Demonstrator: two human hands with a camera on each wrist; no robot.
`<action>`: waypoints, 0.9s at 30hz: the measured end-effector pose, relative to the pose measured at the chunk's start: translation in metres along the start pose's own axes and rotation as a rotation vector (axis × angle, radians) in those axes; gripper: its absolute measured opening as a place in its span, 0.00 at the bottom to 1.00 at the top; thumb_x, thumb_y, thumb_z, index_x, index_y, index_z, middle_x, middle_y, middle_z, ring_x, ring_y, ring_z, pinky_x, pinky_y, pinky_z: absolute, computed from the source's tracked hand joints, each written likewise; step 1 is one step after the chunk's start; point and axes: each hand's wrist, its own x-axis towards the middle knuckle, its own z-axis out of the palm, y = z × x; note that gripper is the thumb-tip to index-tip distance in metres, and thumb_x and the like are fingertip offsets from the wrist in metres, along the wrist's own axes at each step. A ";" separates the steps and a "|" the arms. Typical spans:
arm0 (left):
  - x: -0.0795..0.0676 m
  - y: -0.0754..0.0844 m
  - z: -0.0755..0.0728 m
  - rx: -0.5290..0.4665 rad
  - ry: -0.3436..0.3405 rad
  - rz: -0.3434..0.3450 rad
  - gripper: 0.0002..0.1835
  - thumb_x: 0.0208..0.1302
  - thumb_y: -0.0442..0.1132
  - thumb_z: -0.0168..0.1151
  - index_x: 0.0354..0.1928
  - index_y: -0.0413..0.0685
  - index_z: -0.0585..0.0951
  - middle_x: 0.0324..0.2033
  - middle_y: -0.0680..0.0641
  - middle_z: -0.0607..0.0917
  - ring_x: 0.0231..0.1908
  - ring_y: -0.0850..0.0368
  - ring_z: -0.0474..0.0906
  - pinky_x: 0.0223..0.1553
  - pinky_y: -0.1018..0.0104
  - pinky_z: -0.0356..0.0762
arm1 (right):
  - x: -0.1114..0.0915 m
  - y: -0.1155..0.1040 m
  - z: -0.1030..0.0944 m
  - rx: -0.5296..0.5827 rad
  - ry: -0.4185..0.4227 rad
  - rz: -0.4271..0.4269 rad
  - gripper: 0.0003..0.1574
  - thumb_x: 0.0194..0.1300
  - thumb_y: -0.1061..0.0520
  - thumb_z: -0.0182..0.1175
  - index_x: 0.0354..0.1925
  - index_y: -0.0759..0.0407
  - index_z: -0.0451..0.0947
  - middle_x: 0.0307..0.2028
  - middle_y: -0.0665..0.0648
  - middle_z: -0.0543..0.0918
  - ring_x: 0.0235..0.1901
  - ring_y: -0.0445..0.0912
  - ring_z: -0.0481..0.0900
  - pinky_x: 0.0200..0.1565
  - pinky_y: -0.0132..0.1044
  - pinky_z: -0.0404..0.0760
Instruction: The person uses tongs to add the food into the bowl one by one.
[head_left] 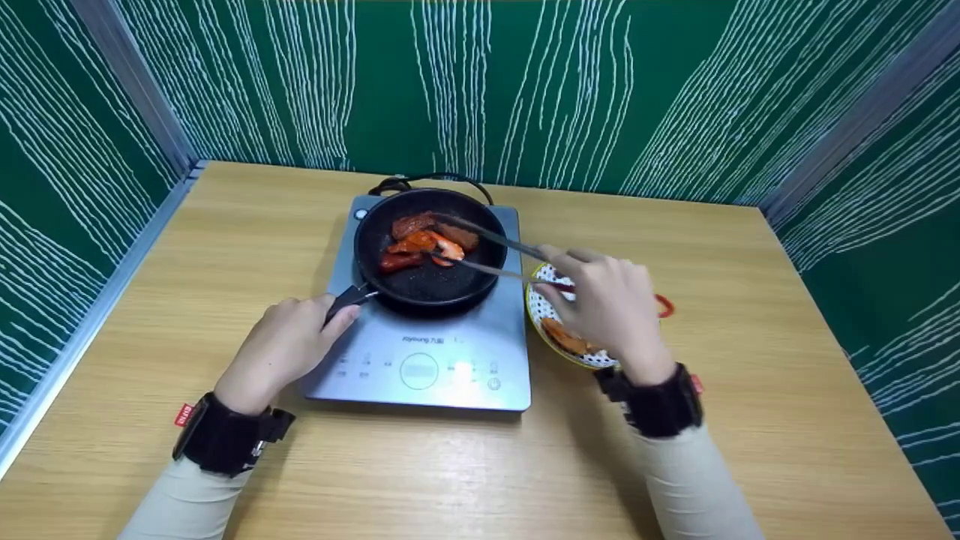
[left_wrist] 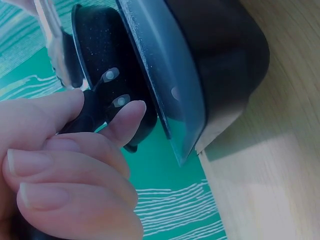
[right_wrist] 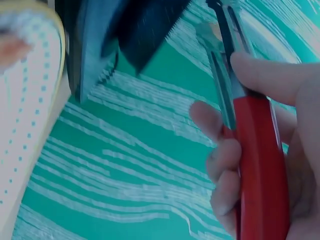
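My left hand (head_left: 300, 337) grips the black handle (head_left: 349, 301) of a frying pan (head_left: 427, 286), which sits on the cooktop; the left wrist view shows the fingers curled round that handle. Inside the pan lie a few browned, reddish pieces of food (head_left: 411, 244), one of them with a pale orange face. In my right hand (head_left: 611, 300) is a pair of metal tongs with red handles (right_wrist: 257, 160). The spread tips of the tongs reach into the pan, among the food pieces.
The silver induction cooktop (head_left: 480, 337) stands on a wooden table (head_left: 637, 480). Right of it, partly under my right forearm, is a dotted plate (head_left: 534, 304) with a yellow rim, a red handle (head_left: 665, 306) and a piece of food (head_left: 562, 336). Green patterned walls (head_left: 390, 90) enclose the table.
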 end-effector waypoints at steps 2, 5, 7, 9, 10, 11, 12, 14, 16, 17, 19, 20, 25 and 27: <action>0.000 0.000 0.000 -0.005 -0.005 -0.007 0.21 0.74 0.57 0.48 0.30 0.49 0.73 0.19 0.51 0.65 0.19 0.54 0.65 0.22 0.63 0.59 | -0.005 0.009 -0.008 -0.001 -0.017 0.010 0.27 0.61 0.39 0.66 0.55 0.47 0.81 0.32 0.52 0.87 0.18 0.47 0.79 0.12 0.37 0.58; 0.000 0.000 0.000 -0.010 -0.014 -0.014 0.21 0.74 0.57 0.48 0.31 0.48 0.74 0.19 0.50 0.66 0.19 0.54 0.66 0.22 0.63 0.59 | -0.013 0.022 -0.019 0.013 -0.051 0.024 0.28 0.61 0.40 0.66 0.56 0.50 0.81 0.32 0.53 0.87 0.20 0.47 0.81 0.13 0.36 0.59; 0.000 0.000 0.000 -0.012 -0.018 -0.016 0.21 0.74 0.57 0.48 0.31 0.48 0.74 0.19 0.50 0.66 0.20 0.54 0.66 0.22 0.63 0.60 | -0.019 0.031 -0.025 0.019 -0.074 0.031 0.28 0.62 0.40 0.66 0.56 0.50 0.81 0.32 0.54 0.87 0.20 0.47 0.81 0.13 0.35 0.61; 0.000 0.000 0.000 -0.015 -0.023 -0.021 0.21 0.74 0.58 0.47 0.32 0.48 0.74 0.20 0.50 0.67 0.20 0.54 0.66 0.22 0.63 0.60 | -0.026 0.039 -0.031 0.017 -0.094 0.036 0.28 0.61 0.40 0.66 0.56 0.51 0.81 0.32 0.54 0.87 0.21 0.47 0.81 0.15 0.35 0.64; 0.000 0.001 0.000 -0.017 -0.025 -0.024 0.21 0.74 0.58 0.47 0.32 0.48 0.74 0.20 0.50 0.67 0.20 0.54 0.66 0.22 0.63 0.60 | -0.030 0.042 -0.033 0.012 -0.104 0.040 0.28 0.61 0.40 0.66 0.56 0.51 0.81 0.32 0.54 0.87 0.21 0.47 0.80 0.16 0.35 0.65; 0.001 0.001 0.000 -0.019 -0.029 -0.027 0.22 0.74 0.58 0.47 0.32 0.48 0.74 0.20 0.50 0.67 0.20 0.54 0.66 0.22 0.63 0.60 | -0.034 0.046 -0.035 0.010 -0.117 0.043 0.29 0.61 0.40 0.66 0.56 0.50 0.81 0.32 0.54 0.86 0.21 0.46 0.80 0.17 0.35 0.66; 0.001 0.001 0.000 -0.021 -0.031 -0.029 0.22 0.74 0.58 0.47 0.33 0.48 0.74 0.20 0.50 0.67 0.20 0.54 0.66 0.22 0.63 0.60 | -0.037 0.049 -0.038 0.005 -0.129 0.045 0.29 0.62 0.40 0.66 0.57 0.50 0.81 0.32 0.54 0.86 0.21 0.46 0.79 0.18 0.35 0.67; 0.001 0.001 0.000 -0.023 -0.035 -0.032 0.22 0.74 0.59 0.47 0.33 0.49 0.74 0.20 0.50 0.67 0.20 0.54 0.66 0.22 0.63 0.60 | -0.046 0.055 -0.042 -0.003 -0.157 0.056 0.29 0.62 0.39 0.65 0.57 0.50 0.80 0.33 0.54 0.86 0.21 0.45 0.78 0.20 0.35 0.68; 0.001 0.002 0.000 -0.024 -0.039 -0.033 0.22 0.74 0.59 0.47 0.33 0.49 0.74 0.20 0.50 0.67 0.20 0.54 0.66 0.22 0.63 0.60 | -0.055 0.060 -0.046 -0.010 -0.191 0.076 0.30 0.62 0.38 0.65 0.57 0.50 0.80 0.33 0.54 0.86 0.20 0.43 0.75 0.21 0.35 0.67; 0.001 0.002 0.000 -0.025 -0.041 -0.035 0.22 0.74 0.59 0.47 0.33 0.49 0.74 0.20 0.50 0.67 0.20 0.53 0.66 0.23 0.63 0.60 | -0.059 0.063 -0.048 -0.016 -0.209 0.085 0.30 0.62 0.37 0.64 0.57 0.49 0.80 0.33 0.54 0.86 0.20 0.43 0.74 0.21 0.34 0.67; 0.001 0.002 0.000 -0.026 -0.043 -0.038 0.22 0.74 0.59 0.47 0.34 0.49 0.75 0.20 0.50 0.67 0.21 0.53 0.67 0.23 0.63 0.60 | -0.068 0.069 -0.052 -0.027 -0.237 0.099 0.30 0.62 0.36 0.64 0.57 0.50 0.80 0.33 0.54 0.85 0.20 0.42 0.72 0.21 0.34 0.66; 0.001 0.002 0.000 -0.027 -0.044 -0.040 0.22 0.73 0.59 0.47 0.34 0.49 0.75 0.20 0.50 0.67 0.21 0.53 0.67 0.23 0.63 0.60 | -0.072 0.071 -0.054 -0.034 -0.248 0.103 0.31 0.62 0.36 0.64 0.57 0.50 0.80 0.33 0.55 0.85 0.19 0.42 0.72 0.21 0.34 0.65; 0.001 0.000 -0.001 -0.016 -0.037 -0.028 0.22 0.74 0.59 0.47 0.32 0.49 0.74 0.20 0.50 0.67 0.20 0.54 0.66 0.22 0.63 0.60 | -0.088 0.082 -0.061 -0.087 -0.279 0.100 0.29 0.62 0.35 0.63 0.54 0.48 0.82 0.26 0.50 0.81 0.16 0.40 0.66 0.18 0.33 0.62; 0.001 -0.001 -0.001 -0.011 -0.032 -0.019 0.22 0.74 0.58 0.47 0.32 0.49 0.74 0.20 0.51 0.66 0.19 0.54 0.65 0.22 0.63 0.59 | -0.092 0.084 -0.063 -0.099 -0.302 0.101 0.27 0.62 0.34 0.63 0.53 0.46 0.82 0.23 0.47 0.78 0.15 0.39 0.63 0.17 0.33 0.60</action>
